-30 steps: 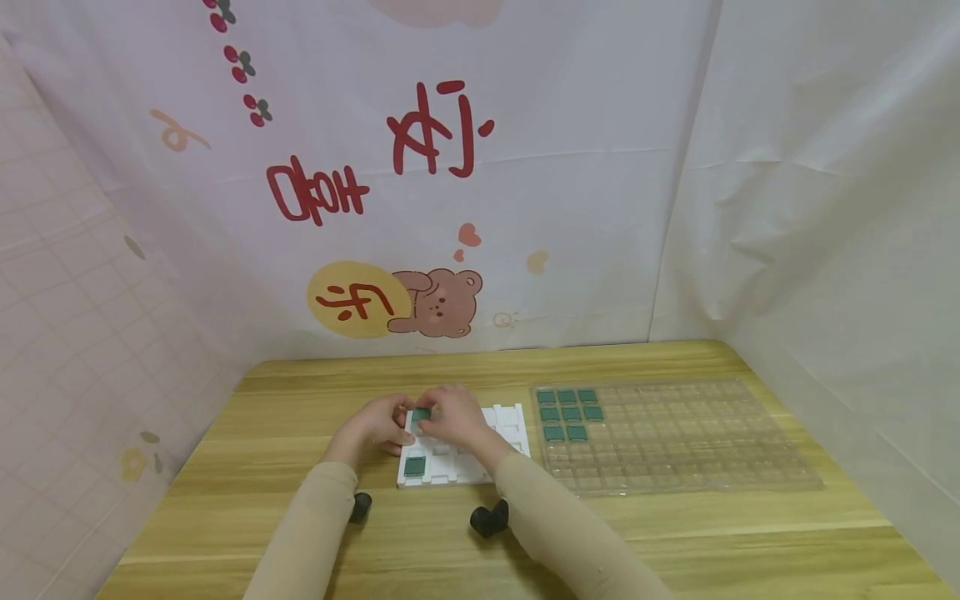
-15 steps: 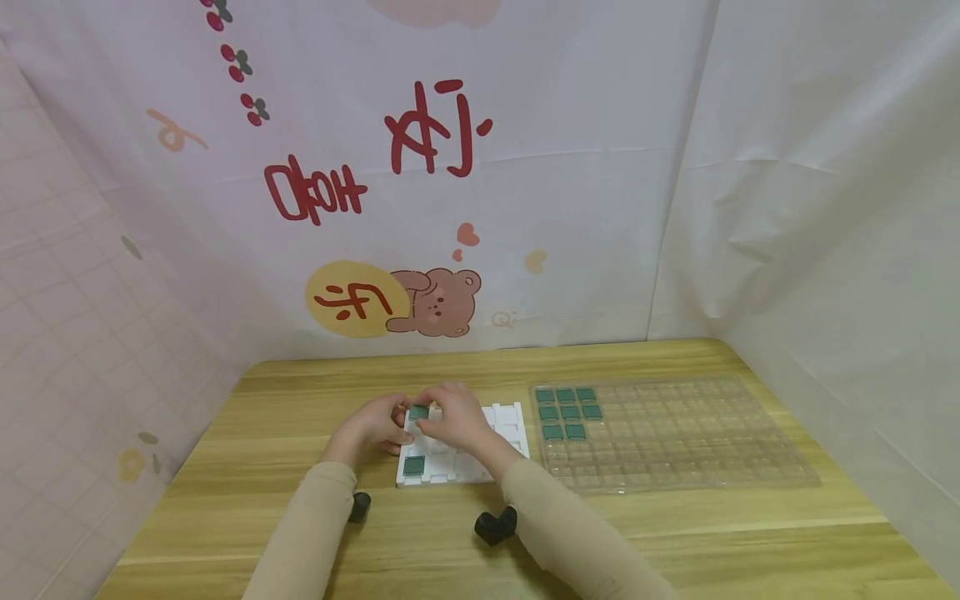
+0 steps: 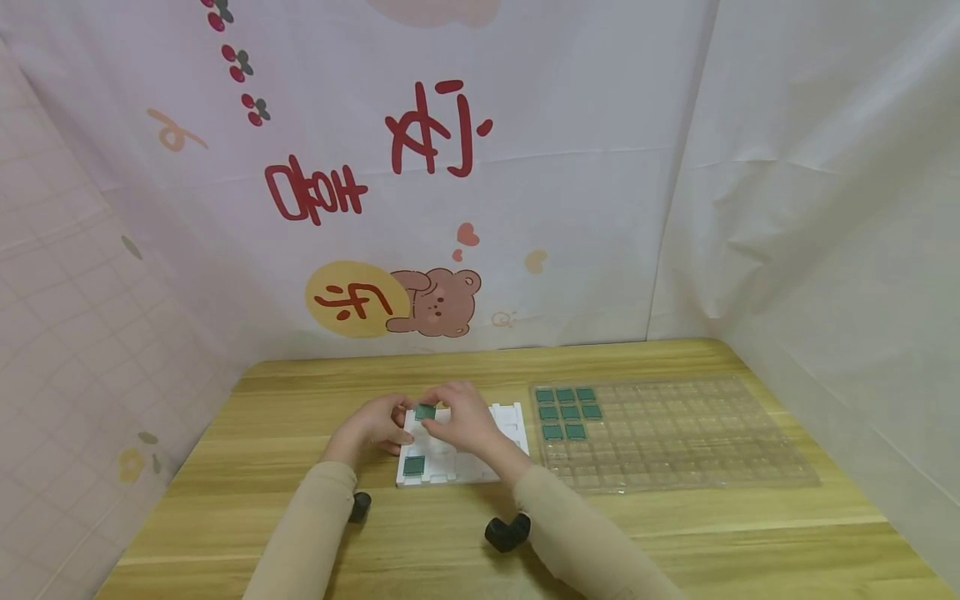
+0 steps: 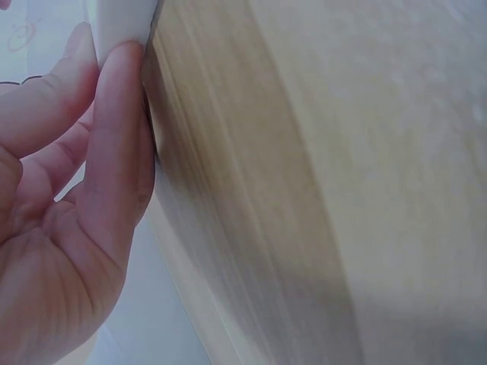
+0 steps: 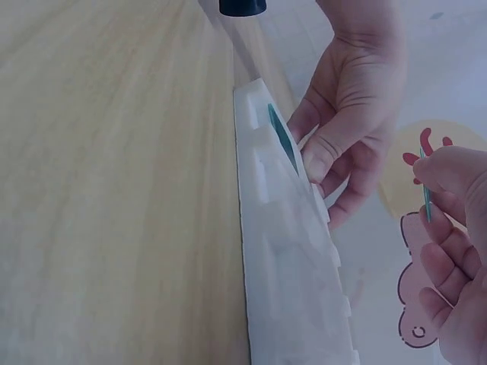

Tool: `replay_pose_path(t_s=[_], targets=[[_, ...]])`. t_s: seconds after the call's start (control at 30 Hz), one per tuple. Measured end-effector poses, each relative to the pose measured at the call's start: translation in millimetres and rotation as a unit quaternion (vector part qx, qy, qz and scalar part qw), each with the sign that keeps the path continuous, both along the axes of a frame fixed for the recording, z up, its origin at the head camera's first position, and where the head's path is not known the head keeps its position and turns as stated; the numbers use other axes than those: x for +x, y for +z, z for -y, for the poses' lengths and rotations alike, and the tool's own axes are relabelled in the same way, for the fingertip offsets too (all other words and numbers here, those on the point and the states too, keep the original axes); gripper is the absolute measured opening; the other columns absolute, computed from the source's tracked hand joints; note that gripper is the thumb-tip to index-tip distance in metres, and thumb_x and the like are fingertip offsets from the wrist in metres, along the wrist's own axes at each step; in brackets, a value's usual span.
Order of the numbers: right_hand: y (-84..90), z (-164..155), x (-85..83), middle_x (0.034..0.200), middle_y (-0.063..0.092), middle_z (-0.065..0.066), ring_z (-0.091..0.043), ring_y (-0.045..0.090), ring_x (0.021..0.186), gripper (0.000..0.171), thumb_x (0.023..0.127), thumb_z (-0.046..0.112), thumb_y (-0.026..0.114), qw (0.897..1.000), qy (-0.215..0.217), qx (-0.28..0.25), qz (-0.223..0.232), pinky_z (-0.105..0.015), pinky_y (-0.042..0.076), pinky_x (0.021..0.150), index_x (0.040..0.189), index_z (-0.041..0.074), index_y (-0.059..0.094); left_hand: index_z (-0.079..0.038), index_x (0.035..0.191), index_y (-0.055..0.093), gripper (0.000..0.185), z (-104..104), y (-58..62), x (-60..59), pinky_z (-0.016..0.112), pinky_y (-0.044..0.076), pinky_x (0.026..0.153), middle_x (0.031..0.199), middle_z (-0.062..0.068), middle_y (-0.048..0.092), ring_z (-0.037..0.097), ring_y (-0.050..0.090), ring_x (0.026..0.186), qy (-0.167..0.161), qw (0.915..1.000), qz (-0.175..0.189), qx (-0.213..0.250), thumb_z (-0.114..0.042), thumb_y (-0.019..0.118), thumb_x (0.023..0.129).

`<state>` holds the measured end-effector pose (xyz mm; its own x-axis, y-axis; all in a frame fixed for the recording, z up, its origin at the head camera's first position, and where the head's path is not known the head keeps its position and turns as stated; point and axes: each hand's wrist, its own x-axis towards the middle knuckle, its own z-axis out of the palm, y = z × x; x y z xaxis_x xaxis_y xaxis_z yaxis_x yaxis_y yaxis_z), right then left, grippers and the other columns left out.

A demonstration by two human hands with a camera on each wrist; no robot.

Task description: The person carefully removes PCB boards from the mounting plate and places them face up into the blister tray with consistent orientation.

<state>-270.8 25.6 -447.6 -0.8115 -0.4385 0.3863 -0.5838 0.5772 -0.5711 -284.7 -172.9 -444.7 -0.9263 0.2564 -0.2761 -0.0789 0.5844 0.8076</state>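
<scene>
A white compartmented tray (image 3: 513,427) lies on the wooden table. My left hand (image 3: 377,422) pinches its left edge between thumb and fingers, and the left wrist view shows those fingertips on the tray's edge (image 4: 125,30). Between thumb and fingertips, my right hand (image 3: 462,418) pinches a thin green square chip (image 3: 425,412) by its edges. In the right wrist view this chip (image 5: 425,186) is seen edge-on, apart from the tray. Another green chip (image 3: 414,466) sits in the tray's front left pocket.
To the right lies a larger clear plastic tray (image 3: 705,442) with rows of pockets; several green chips (image 3: 570,412) fill its back left corner. Black wrist mounts (image 3: 507,532) hang under the forearms. A printed white curtain (image 3: 570,208) surrounds the table.
My right hand has drawn slightly to the right with the green chip, which has come up from the tray's back left corner. The left hand has stayed at the tray's edge.
</scene>
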Motion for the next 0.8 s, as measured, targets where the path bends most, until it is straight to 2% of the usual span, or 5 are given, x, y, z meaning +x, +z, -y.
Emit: replay_pose_path(t_s=[0.3,0.8], targets=[[2.9,-15.2,2.6,0.104,0.068,0.004,-0.018,0.056,0.103,0.024,0.086,0.020,0.078,1.000,-0.003,-0.012,-0.008,-0.034,0.048,0.090,0.109,0.015,0.072,0.002,0.123,0.056,0.050,-0.1,2.0,-0.4,0.033,0.060,0.061,0.093,0.016,0.050,0.022,0.057,0.073,-0.004,0.9998,0.002,-0.017,0.013,0.075,0.078],[7.1,-45.6,12.0,0.106,0.068,0.003,-0.020,0.056,0.101,0.025,0.086,0.018,0.078,0.999,-0.018,-0.037,-0.019,-0.034,0.051,0.084,0.110,0.013,0.072,0.000,0.125,0.055,0.051,-0.5,1.5,-0.9,0.032,0.059,0.060,0.096,0.015,0.049,0.022,0.056,0.076,0.002,0.9994,0.001,-0.035,0.011,0.076,0.079]])
